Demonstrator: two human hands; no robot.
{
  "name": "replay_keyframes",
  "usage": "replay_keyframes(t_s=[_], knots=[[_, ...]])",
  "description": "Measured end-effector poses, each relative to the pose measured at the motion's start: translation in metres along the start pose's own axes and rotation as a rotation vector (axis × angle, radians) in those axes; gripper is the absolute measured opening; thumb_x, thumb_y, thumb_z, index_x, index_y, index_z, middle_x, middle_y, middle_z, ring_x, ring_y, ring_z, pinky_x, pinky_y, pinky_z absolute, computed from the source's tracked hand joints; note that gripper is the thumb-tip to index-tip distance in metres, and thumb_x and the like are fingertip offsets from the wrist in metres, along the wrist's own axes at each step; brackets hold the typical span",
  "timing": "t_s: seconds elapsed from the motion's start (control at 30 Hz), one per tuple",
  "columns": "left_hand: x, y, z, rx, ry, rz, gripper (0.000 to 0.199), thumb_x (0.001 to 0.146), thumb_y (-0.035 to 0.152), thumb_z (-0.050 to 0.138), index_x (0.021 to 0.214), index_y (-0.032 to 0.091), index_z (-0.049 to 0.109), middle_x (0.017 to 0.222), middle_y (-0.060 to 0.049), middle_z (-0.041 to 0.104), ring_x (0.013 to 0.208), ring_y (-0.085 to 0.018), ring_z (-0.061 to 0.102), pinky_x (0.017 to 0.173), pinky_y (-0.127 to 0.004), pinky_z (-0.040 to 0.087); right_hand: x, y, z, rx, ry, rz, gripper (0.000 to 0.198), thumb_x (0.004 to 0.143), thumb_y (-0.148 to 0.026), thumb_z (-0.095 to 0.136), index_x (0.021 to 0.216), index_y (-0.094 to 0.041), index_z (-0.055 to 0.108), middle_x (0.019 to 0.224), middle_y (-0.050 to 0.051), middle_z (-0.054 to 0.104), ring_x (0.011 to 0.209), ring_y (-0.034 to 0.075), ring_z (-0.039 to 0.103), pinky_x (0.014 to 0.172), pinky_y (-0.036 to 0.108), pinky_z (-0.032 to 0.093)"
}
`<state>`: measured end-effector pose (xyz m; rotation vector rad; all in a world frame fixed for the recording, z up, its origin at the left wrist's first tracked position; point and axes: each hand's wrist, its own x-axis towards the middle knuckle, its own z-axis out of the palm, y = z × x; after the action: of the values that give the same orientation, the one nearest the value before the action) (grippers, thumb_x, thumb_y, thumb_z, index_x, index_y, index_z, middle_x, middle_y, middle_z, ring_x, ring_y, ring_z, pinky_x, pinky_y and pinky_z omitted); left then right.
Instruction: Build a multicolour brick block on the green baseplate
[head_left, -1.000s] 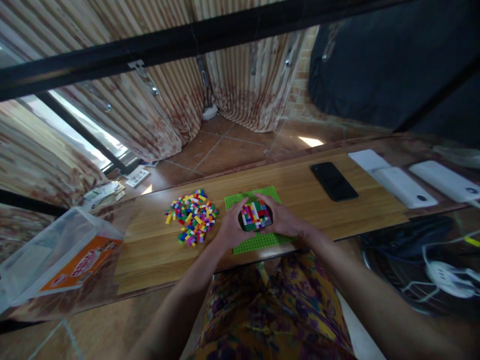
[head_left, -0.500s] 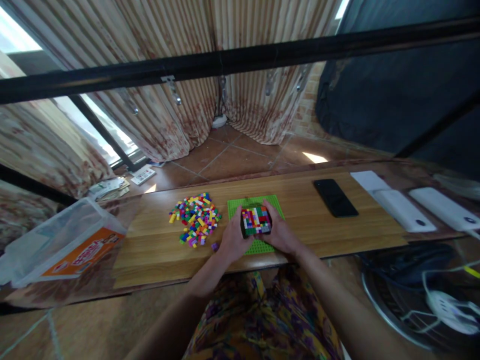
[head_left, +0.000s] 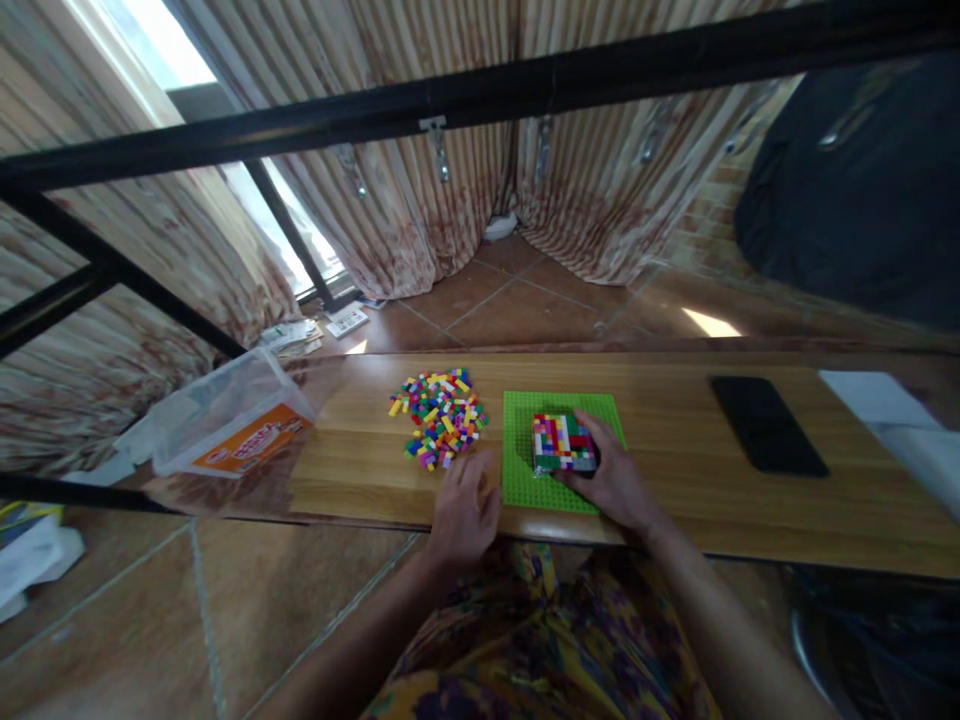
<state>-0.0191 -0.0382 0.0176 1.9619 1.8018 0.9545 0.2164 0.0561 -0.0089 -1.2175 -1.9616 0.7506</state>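
Observation:
My right hand (head_left: 613, 478) grips the right side of a block built of many-coloured toy bricks (head_left: 561, 442), its fingers on the far side and its thumb at the near edge. The block is over the green studded baseplate (head_left: 517, 485); whether it touches the plate I cannot tell. My left hand (head_left: 463, 505) is off the block, low over the wood just left of the baseplate. Its fingers are curled downward and hide their tips and anything in them. Just beyond it lies a loose pile of small coloured bricks (head_left: 442, 415).
The wooden board (head_left: 352, 465) carries a black phone (head_left: 769, 425) on the right, with white items (head_left: 877, 400) beyond it. A clear plastic box (head_left: 232, 415) with an orange label stands at the left. A dark metal bar (head_left: 480, 95) crosses above the far side.
My left hand has let go of the block and moved left and nearer, covering where a lone purple brick lay. My right hand still holds the block. The view has turned left.

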Motion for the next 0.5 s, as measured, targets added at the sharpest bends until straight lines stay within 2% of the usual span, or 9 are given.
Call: replay_keyframes(t_s=[0.07,0.17,0.3,0.5], knots=[[-0.001,-0.012,-0.011,0.059,0.071,-0.013,0.035,0.088,0.021,0.053,0.122,0.019,0.053,0.111,-0.010,0.063,0.106,-0.024,0.058,0.095,-0.042,0.049,0.000,0.000,0.000,0.002,0.003,-0.019,0.086,0.070,-0.043,0.077,0.145,-0.025,0.038,0.144,0.012,0.045,0.133,0.034,0.043,0.112,0.054,0.033],[0.000,-0.024,-0.019,0.113,0.067,-0.023,0.022,0.087,0.023,0.056,0.109,0.021,0.058,0.102,-0.008,0.063,0.099,-0.024,0.058,0.089,-0.040,0.050,0.000,-0.002,-0.001,0.000,0.005,-0.023,0.085,0.071,-0.043,0.076,0.145,-0.026,0.039,0.144,0.012,0.044,0.133,0.033,0.043,0.113,0.054,0.032],[0.003,-0.028,-0.016,0.174,-0.004,0.034,0.011,0.086,0.021,0.056,0.097,0.020,0.060,0.096,-0.007,0.063,0.093,-0.023,0.058,0.084,-0.038,0.050,0.000,-0.003,-0.001,-0.011,0.010,-0.022,0.083,0.072,-0.044,0.075,0.144,-0.026,0.039,0.144,0.012,0.045,0.133,0.033,0.043,0.112,0.055,0.033],[0.012,-0.022,-0.008,0.148,-0.010,0.077,0.008,0.089,0.018,0.052,0.091,0.021,0.060,0.093,-0.006,0.064,0.091,-0.021,0.059,0.082,-0.035,0.050,0.000,-0.004,0.000,-0.005,0.006,-0.009,0.084,0.072,-0.044,0.075,0.145,-0.026,0.038,0.145,0.012,0.043,0.134,0.033,0.042,0.112,0.054,0.033]])
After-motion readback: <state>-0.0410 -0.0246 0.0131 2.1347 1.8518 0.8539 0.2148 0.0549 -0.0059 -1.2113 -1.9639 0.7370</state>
